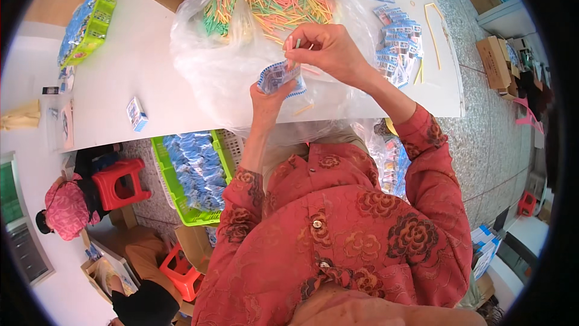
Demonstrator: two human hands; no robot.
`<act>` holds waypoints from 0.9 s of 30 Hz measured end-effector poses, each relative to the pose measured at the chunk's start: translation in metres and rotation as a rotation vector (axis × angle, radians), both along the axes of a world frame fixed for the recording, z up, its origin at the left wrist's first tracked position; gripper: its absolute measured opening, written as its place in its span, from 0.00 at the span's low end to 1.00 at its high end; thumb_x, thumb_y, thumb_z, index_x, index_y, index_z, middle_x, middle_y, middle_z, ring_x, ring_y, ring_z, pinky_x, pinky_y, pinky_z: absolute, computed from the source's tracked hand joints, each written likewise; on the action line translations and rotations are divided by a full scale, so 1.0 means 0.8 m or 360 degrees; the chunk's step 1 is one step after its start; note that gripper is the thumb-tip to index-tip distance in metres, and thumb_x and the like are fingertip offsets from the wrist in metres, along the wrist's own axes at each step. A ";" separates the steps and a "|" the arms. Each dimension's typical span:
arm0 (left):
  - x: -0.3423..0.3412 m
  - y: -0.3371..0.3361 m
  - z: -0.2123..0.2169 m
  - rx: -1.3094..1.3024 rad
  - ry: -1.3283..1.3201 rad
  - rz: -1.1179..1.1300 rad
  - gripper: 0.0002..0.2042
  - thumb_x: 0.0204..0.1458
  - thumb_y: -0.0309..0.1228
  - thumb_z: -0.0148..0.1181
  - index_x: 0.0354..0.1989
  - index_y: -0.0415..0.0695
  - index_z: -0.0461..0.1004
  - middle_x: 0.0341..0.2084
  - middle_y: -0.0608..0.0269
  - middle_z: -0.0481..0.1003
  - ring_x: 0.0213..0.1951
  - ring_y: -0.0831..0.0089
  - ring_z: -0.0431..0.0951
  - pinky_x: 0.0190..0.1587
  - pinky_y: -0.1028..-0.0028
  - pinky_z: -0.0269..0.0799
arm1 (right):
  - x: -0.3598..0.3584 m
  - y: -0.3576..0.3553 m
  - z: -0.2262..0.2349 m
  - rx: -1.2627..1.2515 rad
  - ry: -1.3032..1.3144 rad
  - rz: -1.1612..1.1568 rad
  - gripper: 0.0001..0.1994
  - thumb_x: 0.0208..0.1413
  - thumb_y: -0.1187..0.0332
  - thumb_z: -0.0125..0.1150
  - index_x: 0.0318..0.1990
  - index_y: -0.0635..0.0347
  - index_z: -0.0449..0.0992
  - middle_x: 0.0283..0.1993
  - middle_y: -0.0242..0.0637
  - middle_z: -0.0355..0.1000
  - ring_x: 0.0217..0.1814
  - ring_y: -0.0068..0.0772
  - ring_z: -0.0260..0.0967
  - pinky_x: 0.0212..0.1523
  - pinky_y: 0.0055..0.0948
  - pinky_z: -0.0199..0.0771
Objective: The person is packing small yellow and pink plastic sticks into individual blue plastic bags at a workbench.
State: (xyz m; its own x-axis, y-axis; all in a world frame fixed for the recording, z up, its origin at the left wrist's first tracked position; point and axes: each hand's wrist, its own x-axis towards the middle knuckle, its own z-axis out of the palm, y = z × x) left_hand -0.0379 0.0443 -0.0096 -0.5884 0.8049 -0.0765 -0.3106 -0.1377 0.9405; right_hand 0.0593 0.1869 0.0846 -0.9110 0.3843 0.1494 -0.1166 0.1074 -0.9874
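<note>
1. The packet (pixel 275 77) is in the left hand (pixel 268 100), above the near part of the big plastic bag (pixel 202 63); fingers and thumb pinch its lower part.
2. The right hand (pixel 332 48), also above the bag, pinches a few thin sticks (pixel 291 62) between thumb and curled fingers, their lower ends at the packet's upper edge. I cannot tell how far inside they are.
3. The sticks could slip past the packet and scatter over the bag, if the left hand's squeeze narrows the packet's mouth or the tips catch its rim.
4. Sticks this thin could snap or fan apart, if the right hand pinches too hard or pushes at a slant.
5. A stick might also go astray unnoticed: a loose yellowish one (pixel 304 109) already lies at the bag's near side.
6. The packet looks small, flat and flimsy, with blue-and-white striped edges and a pale, bluish printed face; it is tilted and slightly buckled. Similar packets lie in a heap (pixel 399 48) right of the bag.
</note>
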 end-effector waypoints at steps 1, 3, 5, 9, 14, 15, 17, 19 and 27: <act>0.001 0.000 0.001 0.0000 0.0002 -0.0002 0.16 0.40 0.19 0.63 0.41 0.37 0.71 0.35 0.63 0.75 0.36 0.76 0.75 0.42 0.75 0.72 | 0.000 -0.002 0.000 0.0240 -0.0041 -0.0068 0.02 0.49 0.73 0.59 0.29 0.60 0.74 0.29 0.26 0.71 0.27 0.14 0.66 0.26 0.14 0.63; 0.001 -0.002 0.005 -0.0029 0.0013 0.0006 0.16 0.40 0.19 0.63 0.40 0.38 0.71 0.34 0.63 0.75 0.35 0.77 0.75 0.41 0.76 0.71 | -0.001 -0.006 -0.003 0.0479 -0.0079 -0.0130 0.02 0.48 0.73 0.60 0.29 0.59 0.75 0.28 0.25 0.71 0.26 0.14 0.65 0.24 0.14 0.61; 0.001 -0.002 0.007 -0.0023 0.0013 -0.0001 0.16 0.40 0.19 0.63 0.40 0.38 0.71 0.34 0.63 0.75 0.35 0.77 0.75 0.41 0.76 0.71 | -0.002 -0.009 -0.007 0.0791 0.0019 -0.0298 0.02 0.46 0.71 0.62 0.29 0.56 0.76 0.27 0.23 0.72 0.28 0.15 0.64 0.26 0.17 0.59; 0.001 -0.002 0.013 0.0024 0.0014 -0.0009 0.16 0.40 0.18 0.62 0.41 0.38 0.70 0.35 0.63 0.74 0.37 0.77 0.75 0.41 0.77 0.71 | -0.002 -0.005 -0.006 0.0858 0.0039 -0.0260 0.04 0.46 0.69 0.62 0.29 0.56 0.76 0.29 0.25 0.72 0.34 0.17 0.64 0.33 0.20 0.62; 0.005 0.001 0.023 0.0113 -0.0047 0.0050 0.15 0.41 0.20 0.63 0.40 0.37 0.73 0.32 0.64 0.75 0.34 0.79 0.74 0.40 0.77 0.71 | -0.001 -0.003 -0.004 0.0746 0.0236 -0.0153 0.08 0.49 0.70 0.59 0.38 0.57 0.75 0.41 0.28 0.71 0.45 0.20 0.64 0.44 0.22 0.62; 0.004 0.001 0.024 0.0150 -0.0096 0.0055 0.16 0.40 0.19 0.63 0.41 0.37 0.72 0.33 0.64 0.75 0.34 0.78 0.75 0.40 0.77 0.72 | -0.001 -0.001 -0.005 0.0746 0.0237 -0.0147 0.08 0.49 0.70 0.59 0.38 0.57 0.75 0.41 0.28 0.71 0.45 0.20 0.64 0.44 0.22 0.62; 0.002 0.001 0.025 0.0137 -0.0087 0.0053 0.16 0.40 0.19 0.63 0.41 0.37 0.72 0.33 0.64 0.75 0.35 0.78 0.75 0.41 0.76 0.72 | 0.003 0.007 -0.011 0.0075 0.0149 -0.0150 0.11 0.53 0.71 0.55 0.44 0.61 0.72 0.44 0.29 0.69 0.47 0.19 0.62 0.45 0.21 0.62; 0.001 0.001 0.026 0.0124 -0.0078 0.0045 0.17 0.40 0.19 0.63 0.42 0.37 0.71 0.34 0.63 0.75 0.36 0.77 0.75 0.42 0.75 0.72 | 0.007 0.012 -0.022 0.0022 0.0108 -0.0091 0.11 0.54 0.71 0.53 0.44 0.62 0.71 0.44 0.28 0.69 0.46 0.17 0.62 0.45 0.20 0.63; 0.004 0.004 0.027 0.0072 -0.0035 -0.0080 0.18 0.41 0.19 0.63 0.43 0.38 0.70 0.36 0.63 0.74 0.37 0.77 0.74 0.42 0.75 0.71 | 0.018 0.016 -0.045 -0.0076 0.0037 0.0181 0.06 0.55 0.73 0.52 0.38 0.62 0.72 0.35 0.24 0.68 0.35 0.12 0.63 0.38 0.16 0.64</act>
